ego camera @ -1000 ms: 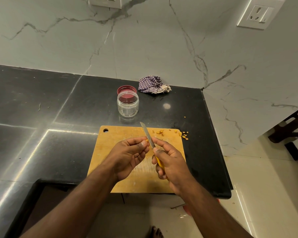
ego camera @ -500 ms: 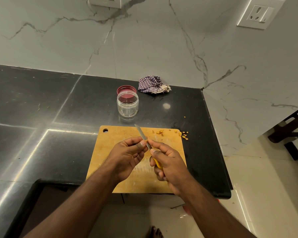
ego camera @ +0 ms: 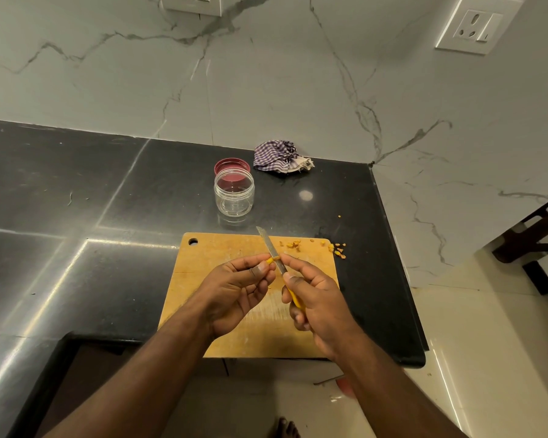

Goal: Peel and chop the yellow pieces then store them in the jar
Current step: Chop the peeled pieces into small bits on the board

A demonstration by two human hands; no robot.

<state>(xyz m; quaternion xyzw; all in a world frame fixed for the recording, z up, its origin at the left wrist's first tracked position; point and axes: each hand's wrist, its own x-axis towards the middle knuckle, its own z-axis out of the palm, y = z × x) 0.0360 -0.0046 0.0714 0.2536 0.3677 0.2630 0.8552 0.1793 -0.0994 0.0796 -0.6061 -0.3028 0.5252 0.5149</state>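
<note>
A: What is the step in hand here?

B: Peeling, by my reading. The left hand (ego camera: 234, 287) pinches a small yellow piece (ego camera: 270, 260) and the right hand (ego camera: 317, 306) holds a knife (ego camera: 274, 252) by its yellow handle, with the serrated blade laid against the piece.

A: How should it be done well?

B: I would keep the blade shallow, so only skin comes away, and turn the piece with the left fingers (ego camera: 260, 269) a little after each scrape. The piece is tiny, so the thumb should stay behind the edge rather than in its path. Working over the cutting board (ego camera: 222, 248) lets the scraps fall there and not on the desk (ego camera: 76, 200).

A: Where does the piece sit relative to the fingers?

B: At the very tips of the left thumb and forefinger, which are closed on it; only its end shows, touching the blade about halfway along. The right fingers are wrapped tight round the handle, with the forefinger reaching up beside the blade, just across it from the piece.

A: And the rest?

B: Yellow scraps (ego camera: 337, 249) lie at the board's far right corner, some spilled onto the desk. The jar (ego camera: 233, 196) stands open and looks empty just beyond the board, its red lid (ego camera: 231, 166) behind it, so storing seems some way off.
</note>
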